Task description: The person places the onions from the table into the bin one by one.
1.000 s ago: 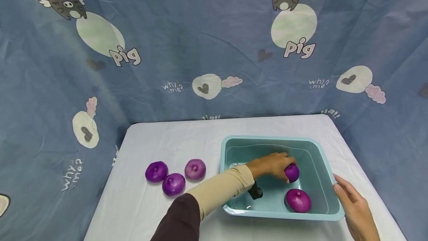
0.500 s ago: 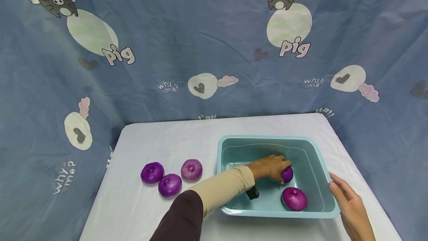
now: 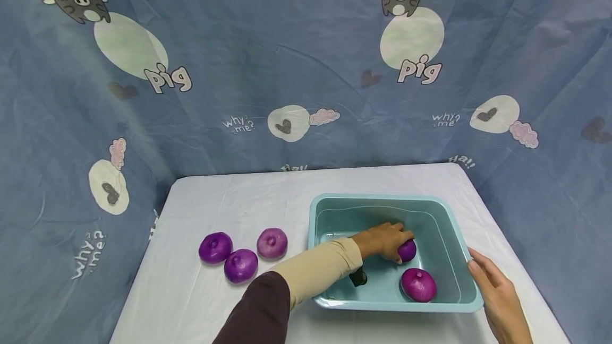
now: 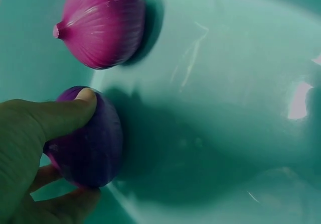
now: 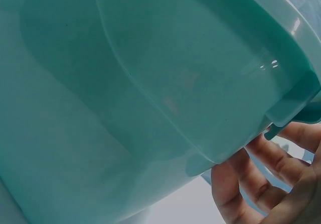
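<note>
In the head view my left hand point(image 3: 384, 240) reaches into a teal plastic basin point(image 3: 377, 307) and grips a purple onion point(image 3: 407, 250) near its middle. The left wrist view has the thumb point(image 4: 70, 116) across the top of that onion and fingertips under its lower side. Beside it on the basin floor lies a second purple onion point(image 3: 418, 285), its stem end showing in the left wrist view. My right hand point(image 3: 499, 299) touches the basin's right side near the front corner, fingers fairly straight. Some of its fingertips are hidden behind the basin's edge in the right wrist view.
Left of the basin, three more onions, a deep purple one point(image 3: 215, 248), a front one point(image 3: 241, 266) and a paler one point(image 3: 272, 243), lie on the white-covered table point(image 3: 244, 200). A blue printed curtain point(image 3: 229, 31) surrounds the table. A black device point(image 3: 358, 276) hangs under my left wrist.
The head view has shifted slightly, so everything sits a little further left. My left hand and its onion have come slightly lower in the basin. The right hand stays at the basin's side.
</note>
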`<state>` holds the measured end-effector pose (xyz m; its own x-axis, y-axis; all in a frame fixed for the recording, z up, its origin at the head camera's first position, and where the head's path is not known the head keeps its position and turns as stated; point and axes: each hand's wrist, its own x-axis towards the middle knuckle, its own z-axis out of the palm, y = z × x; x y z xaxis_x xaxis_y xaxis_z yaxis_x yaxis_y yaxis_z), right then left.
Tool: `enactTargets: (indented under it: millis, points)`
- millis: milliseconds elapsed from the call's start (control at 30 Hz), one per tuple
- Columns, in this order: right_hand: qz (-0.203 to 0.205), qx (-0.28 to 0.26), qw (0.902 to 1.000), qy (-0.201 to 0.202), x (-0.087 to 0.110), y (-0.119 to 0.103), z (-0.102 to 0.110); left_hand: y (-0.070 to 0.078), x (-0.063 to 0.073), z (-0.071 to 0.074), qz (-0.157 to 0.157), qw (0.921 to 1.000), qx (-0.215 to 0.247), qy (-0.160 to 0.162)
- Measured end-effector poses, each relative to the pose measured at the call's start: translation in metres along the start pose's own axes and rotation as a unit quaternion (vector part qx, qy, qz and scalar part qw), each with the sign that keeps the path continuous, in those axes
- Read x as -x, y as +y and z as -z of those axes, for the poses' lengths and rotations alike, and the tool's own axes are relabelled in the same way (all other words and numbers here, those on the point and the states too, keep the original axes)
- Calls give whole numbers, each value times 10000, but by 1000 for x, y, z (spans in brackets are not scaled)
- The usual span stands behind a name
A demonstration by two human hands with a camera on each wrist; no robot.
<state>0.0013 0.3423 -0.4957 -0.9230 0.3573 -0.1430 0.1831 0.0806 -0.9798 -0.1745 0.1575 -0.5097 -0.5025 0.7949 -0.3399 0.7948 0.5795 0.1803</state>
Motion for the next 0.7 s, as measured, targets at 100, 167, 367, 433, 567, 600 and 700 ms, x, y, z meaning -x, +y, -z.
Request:
enactTargets:
  millis: [100,167,367,433,567,600,700]
  points:
    - [17,-42,10000,-7,0,0,0,0,0,-1,-28,10000,-35,15]
    - [48,-77,10000,-10,0,0,0,0,-1,-1,-20,10000,-52,32]
    - [140,-167,9997,-63,1,-1,-1,0,1,-2,-4,9999,-105,40]
    - [147,-168,9997,-75,1,-2,-2,0,2,-2,-13,9999,-137,31]
    - [158,-166,9997,-89,1,-2,-2,0,3,-1,-2,9998,-218,-27]
    - [141,-160,9997,-88,1,-2,-2,0,3,0,4,9997,-220,-50]
    - [87,-220,9997,-88,1,0,-1,1,4,4,-34,9998,-169,-89]
